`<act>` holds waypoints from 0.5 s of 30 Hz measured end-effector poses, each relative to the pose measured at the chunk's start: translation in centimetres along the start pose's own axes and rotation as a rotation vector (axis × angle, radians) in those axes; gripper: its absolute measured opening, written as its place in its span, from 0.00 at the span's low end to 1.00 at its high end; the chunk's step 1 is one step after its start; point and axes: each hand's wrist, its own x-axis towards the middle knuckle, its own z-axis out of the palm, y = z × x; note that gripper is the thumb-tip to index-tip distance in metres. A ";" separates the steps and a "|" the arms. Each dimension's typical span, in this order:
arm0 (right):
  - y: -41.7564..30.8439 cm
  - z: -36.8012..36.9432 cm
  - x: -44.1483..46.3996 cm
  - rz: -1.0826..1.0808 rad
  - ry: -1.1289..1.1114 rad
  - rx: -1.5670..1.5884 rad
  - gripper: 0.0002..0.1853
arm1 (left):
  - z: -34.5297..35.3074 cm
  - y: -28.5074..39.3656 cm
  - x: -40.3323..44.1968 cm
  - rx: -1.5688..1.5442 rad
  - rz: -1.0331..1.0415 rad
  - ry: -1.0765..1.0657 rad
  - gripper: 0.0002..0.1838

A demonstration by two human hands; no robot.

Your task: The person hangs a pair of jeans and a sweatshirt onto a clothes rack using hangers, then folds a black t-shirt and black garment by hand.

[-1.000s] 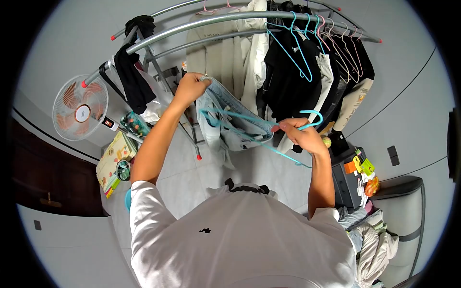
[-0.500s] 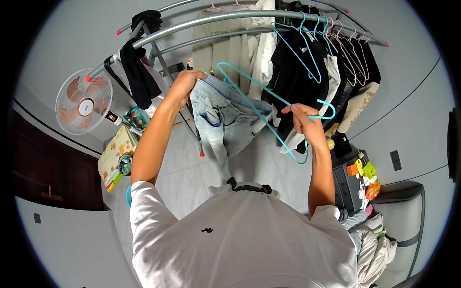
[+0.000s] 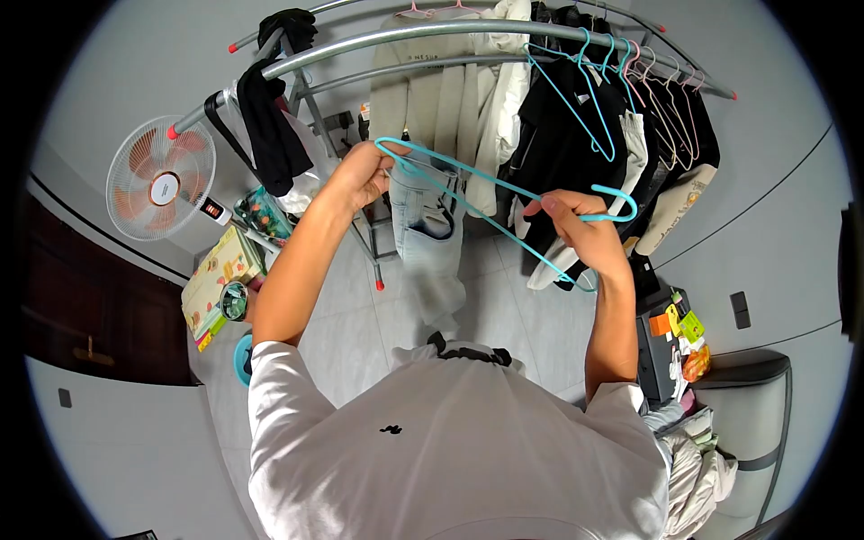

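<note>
A teal hanger (image 3: 490, 219) is gripped near its hook by my right hand (image 3: 579, 225), with the hook pointing right. Its far end reaches across to my left hand (image 3: 364, 173). Light blue jeans (image 3: 430, 234) hang down from my left hand, whose fingers are closed at the waistband. The hanger's far corner overlaps the top of the jeans; whether it touches them cannot be made out. The lower part of the jeans is blurred.
Ahead, a metal clothes rack (image 3: 432, 34) carries shirts, dark clothes (image 3: 558, 126) and several hangers. A fan (image 3: 164, 187) stands at the left. Right of me are a dark cabinet (image 3: 655, 360) and a grey chair (image 3: 733, 405) with piled clothes.
The jeans have swung from spread out to hanging narrow beneath my left hand. My right hand has turned the hanger, which now reaches over to the jeans' waistband.
</note>
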 end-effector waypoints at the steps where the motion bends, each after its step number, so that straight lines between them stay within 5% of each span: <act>1: -0.4 -0.2 0.2 -0.010 -0.018 -0.007 0.14 | 0.1 0.2 -0.2 -0.010 0.009 -0.053 0.17; 5: -3.2 -0.8 0.9 0.033 -0.016 -0.147 0.14 | -0.6 0.6 -0.4 -0.046 0.013 -0.263 0.29; 15: -5.5 -1.1 1.5 -0.024 -0.025 -0.296 0.15 | -0.6 1.6 -2.0 0.176 0.055 -0.355 0.29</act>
